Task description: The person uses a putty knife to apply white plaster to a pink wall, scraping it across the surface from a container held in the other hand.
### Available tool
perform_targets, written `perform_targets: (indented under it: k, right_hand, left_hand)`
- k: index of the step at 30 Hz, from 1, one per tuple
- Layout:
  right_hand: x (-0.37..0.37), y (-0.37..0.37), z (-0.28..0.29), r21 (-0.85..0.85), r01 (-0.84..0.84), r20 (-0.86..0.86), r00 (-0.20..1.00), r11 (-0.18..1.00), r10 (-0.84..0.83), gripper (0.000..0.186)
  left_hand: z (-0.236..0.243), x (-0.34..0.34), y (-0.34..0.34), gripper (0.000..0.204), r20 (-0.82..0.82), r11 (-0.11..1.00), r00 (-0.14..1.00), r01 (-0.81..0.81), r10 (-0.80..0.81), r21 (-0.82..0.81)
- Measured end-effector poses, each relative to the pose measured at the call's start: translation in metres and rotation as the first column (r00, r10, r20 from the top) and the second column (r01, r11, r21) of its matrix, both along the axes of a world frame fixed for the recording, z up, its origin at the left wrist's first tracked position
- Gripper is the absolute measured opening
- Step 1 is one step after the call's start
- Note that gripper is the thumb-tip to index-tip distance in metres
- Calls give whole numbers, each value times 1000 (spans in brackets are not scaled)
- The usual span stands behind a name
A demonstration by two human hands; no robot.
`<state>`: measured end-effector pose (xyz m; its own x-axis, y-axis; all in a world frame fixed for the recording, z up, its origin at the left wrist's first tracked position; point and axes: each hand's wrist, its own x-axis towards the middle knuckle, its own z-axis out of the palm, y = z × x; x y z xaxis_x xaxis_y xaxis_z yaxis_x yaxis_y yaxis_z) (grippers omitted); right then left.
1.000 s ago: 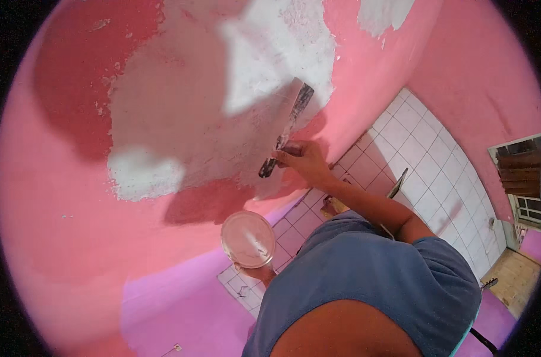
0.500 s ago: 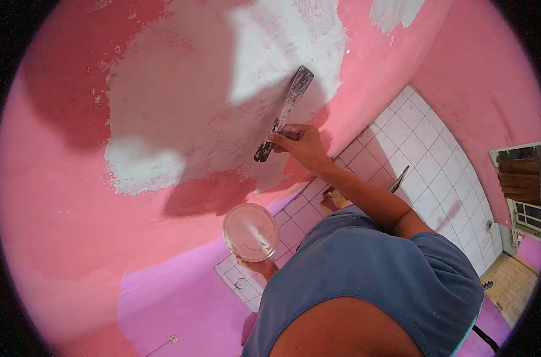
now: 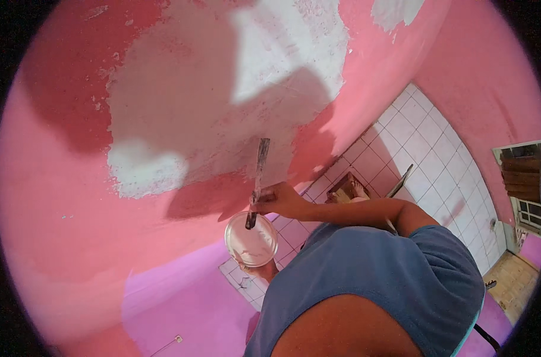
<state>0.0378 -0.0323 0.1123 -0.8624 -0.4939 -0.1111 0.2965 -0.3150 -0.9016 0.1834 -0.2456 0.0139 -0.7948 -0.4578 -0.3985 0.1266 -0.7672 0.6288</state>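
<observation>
My right hand (image 3: 276, 200) grips a putty knife (image 3: 261, 160) smeared with whitish compound. The knife slants across the near edge of a round, pale container (image 3: 250, 245), which my left hand (image 3: 260, 270) holds from below; that hand's fingers are mostly hidden under it. Pale compound lies in the container. I cannot tell whether the knife touches it. Above both hands, the pink wall (image 3: 62, 232) carries a large rough white patch (image 3: 181, 89), partly in shadow, with a smaller patch (image 3: 394, 11) at the upper right.
A white tiled floor (image 3: 455, 184) runs along the wall's foot. A bare foot (image 3: 357, 187) rests on a wooden block (image 3: 339, 196). A long thin object (image 3: 404, 178) stands behind my arm. A window (image 3: 526, 211) is at the far right, a socket (image 3: 178, 338) low left.
My right hand and the putty knife have moved down and left, away from the white patch to the container. The container and left hand have shifted only slightly.
</observation>
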Motion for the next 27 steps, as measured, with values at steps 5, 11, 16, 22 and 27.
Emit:
perform_targets:
  k: [5, 11, 16, 22, 27]
  right_hand:
    - [-11, 38, -8, 62, 219, -264, 944, 974, -195, 18]
    - [6, 140, 5, 431, 609, -672, 709, 666, -213, 24]
    - [31, 196, 11, 609, 485, -608, 793, 628, -22, 33]
    - [23, 194, 42, 475, 437, -566, 816, 764, -115, 29]
    - [-10, 153, 35, 368, 643, -815, 571, 671, -100, 31]
  left_hand:
    - [-1, 2, 2, 56, 9, 1000, 1000, -19, 19, 2]
    - [-6, 4, 9, 56, 6, 998, 998, -58, 58, 20]
    - [-6, 0, 15, 56, -8, 996, 996, -89, 89, 32]
    - [2, -7, 33, 57, -30, 991, 991, -131, 132, 38]
    - [-2, -4, 39, 57, -21, 995, 995, -95, 96, 20]
